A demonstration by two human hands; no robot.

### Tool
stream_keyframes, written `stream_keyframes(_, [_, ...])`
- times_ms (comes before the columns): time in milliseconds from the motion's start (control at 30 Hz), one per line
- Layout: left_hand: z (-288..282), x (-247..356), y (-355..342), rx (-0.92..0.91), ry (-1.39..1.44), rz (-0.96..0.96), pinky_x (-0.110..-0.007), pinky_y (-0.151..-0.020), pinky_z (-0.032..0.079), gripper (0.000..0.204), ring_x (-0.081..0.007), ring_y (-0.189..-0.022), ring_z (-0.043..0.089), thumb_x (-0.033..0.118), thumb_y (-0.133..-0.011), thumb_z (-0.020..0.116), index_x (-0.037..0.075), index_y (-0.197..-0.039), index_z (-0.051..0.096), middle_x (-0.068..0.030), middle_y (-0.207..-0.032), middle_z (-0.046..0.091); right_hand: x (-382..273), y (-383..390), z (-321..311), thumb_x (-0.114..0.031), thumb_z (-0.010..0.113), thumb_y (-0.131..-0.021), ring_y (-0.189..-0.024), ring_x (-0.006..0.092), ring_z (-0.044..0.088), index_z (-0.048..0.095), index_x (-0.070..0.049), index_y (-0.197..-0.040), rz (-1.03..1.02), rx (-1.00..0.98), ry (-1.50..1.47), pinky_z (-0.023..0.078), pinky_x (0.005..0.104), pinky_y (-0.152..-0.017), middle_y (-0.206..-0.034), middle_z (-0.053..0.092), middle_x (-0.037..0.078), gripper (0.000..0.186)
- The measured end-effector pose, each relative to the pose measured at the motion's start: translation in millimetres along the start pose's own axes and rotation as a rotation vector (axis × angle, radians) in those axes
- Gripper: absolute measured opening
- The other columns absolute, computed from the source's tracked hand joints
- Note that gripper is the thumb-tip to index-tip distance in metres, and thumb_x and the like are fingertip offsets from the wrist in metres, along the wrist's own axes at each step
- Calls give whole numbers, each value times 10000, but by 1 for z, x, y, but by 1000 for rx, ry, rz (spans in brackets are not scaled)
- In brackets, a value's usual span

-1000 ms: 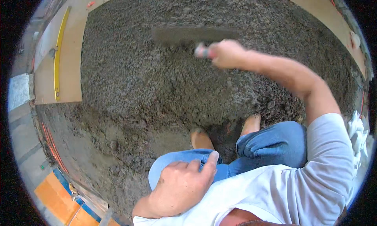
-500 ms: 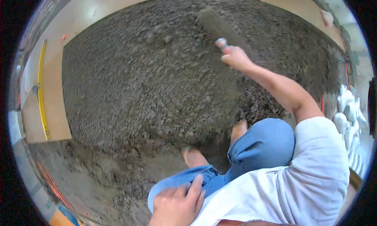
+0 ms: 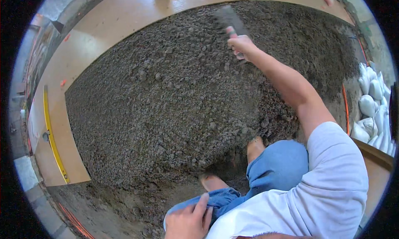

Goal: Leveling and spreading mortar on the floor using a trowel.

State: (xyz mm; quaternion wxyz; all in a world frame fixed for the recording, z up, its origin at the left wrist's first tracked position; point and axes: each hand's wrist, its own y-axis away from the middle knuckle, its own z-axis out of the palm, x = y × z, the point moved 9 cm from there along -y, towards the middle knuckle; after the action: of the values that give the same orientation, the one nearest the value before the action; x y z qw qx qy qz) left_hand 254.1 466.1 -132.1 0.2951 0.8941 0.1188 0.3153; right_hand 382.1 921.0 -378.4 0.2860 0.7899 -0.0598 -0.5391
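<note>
Head view. My right hand (image 3: 244,47) is gripping a trowel (image 3: 231,30), its fingers closing round the handle; the blade is blurring over the far part of a mortar bed (image 3: 166,93), and I cannot tell whether it is touching. My left hand (image 3: 189,220) is resting on my left knee, its fingers lying loosely and pinching nothing visible. The bed is showing a coarse, lumpy face across its middle and left, while the upper right is looking finer; I am judging that less of it is worked even than is left rough. Beige tiles (image 3: 124,10) are bordering it beyond the far edge and down the left, where a yellow spirit level (image 3: 52,131) is lying. The trowel is standing near that far edge, with little mortar beyond it; broader room is opening leftward and toward me. White bags (image 3: 370,102) are sitting well apart at right, and my feet (image 3: 254,149) are bounding the near side.
</note>
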Motion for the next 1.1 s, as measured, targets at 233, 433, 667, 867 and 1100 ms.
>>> stream_keyframes(233, [-2,9,-28,-44,-32,12,-438,-635,508,360,-355,-699,627,182,-830,614,98,-1180,597,-178,-798,637,-50,-19,55,-373,596,-760,-530,205,605,603,-24,-716,-143,46,156,487,368,-476,-650,615,90,351])
stream_keyframes(433, [-2,11,-41,-51,-15,-12,-451,-618,499,386,-366,-683,616,178,-818,612,118,-1198,584,-180,-780,626,-43,-58,-68,-415,646,-780,-467,180,582,608,-42,-643,-190,274,238,435,329,-432,-573,601,75,399])
stream_keyframes(667, [-1,15,-60,-78,-26,11,-452,-621,499,392,-370,-691,617,164,-810,607,111,-1199,591,-191,-789,629,-31,-66,-89,-397,635,-786,-556,169,573,607,5,-743,-166,263,201,452,323,-473,-650,602,83,405])
stream_keyframes(867, [-2,14,-75,-110,-8,41,-449,-619,496,393,-364,-679,616,168,-814,604,105,-1202,590,-186,-789,630,-22,-100,-162,-313,688,-765,-498,166,548,587,-28,-778,-175,386,-37,435,345,-437,-665,586,63,302])
stream_keyframes(1100, [-7,13,-63,-44,31,84,-445,-605,487,354,-353,-671,616,206,-847,587,97,-1184,598,-170,-787,630,-39,-64,-82,-388,443,-863,-910,439,605,629,17,-867,-355,539,868,468,520,-805,-906,642,253,445])
